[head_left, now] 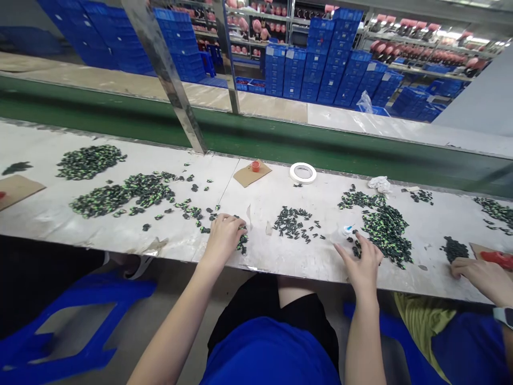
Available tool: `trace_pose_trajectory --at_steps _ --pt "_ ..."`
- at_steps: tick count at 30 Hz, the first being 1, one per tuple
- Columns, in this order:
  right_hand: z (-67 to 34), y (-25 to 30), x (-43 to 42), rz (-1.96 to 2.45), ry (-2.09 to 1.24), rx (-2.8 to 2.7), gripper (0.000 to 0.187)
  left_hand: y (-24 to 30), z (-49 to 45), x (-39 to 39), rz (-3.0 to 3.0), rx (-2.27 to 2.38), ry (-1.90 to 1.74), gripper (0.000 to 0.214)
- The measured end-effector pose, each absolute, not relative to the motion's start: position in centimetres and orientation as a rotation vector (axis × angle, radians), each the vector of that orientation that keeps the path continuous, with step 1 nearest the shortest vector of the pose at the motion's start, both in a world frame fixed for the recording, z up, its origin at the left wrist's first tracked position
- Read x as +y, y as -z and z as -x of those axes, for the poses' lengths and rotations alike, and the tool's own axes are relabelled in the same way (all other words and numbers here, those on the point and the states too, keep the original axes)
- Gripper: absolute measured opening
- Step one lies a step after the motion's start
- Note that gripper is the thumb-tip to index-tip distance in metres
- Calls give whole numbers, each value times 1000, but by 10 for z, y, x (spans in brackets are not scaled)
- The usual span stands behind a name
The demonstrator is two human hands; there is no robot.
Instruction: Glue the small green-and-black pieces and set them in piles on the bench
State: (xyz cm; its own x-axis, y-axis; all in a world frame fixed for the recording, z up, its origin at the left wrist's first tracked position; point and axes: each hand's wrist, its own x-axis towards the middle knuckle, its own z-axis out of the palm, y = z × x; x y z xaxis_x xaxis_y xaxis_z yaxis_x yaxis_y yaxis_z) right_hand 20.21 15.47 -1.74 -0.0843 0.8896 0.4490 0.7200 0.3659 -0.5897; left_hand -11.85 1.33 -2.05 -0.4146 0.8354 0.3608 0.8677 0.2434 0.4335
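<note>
My left hand (226,235) rests on the white tabletop with its fingers curled in. Small black and green parts (242,244) show beside its fingertips; whatever lies under the fingers is hidden. Over on the right, my right hand (364,262) has its thumb stretched away from its fingers. Those fingertips touch the left edge of a large pile of black and green parts (387,232). A small clear container with a blue tip (348,230) stands just beyond the thumb. Between my hands lies a loose group of slim dark pieces (292,223).
More part piles (91,162) spread to the left. A tape roll (303,173), a cardboard piece (245,175) with a red cap (255,166), and crumpled tissue (379,184) lie along the back. Another person's hand (481,275) works at far right. A green strip (272,133) runs behind.
</note>
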Motion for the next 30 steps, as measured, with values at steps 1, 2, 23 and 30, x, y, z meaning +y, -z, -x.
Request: trace_pose_trajectory --at_steps 1,2,23,30 --pt "-197 20 157 1394 -264 -1879 70 22 119 16 1679 -2436 876 14" --pt "-192 22 158 1383 -263 -1895 67 24 120 19 1691 -2433 869 15" --pt "-149 14 92 1187 -1033 -1303 35 32 23 17 2025 -2256 1747 17" --pt "-128 12 80 1305 -792 -1448 38 31 20 15 1825 -2333 1906 15"
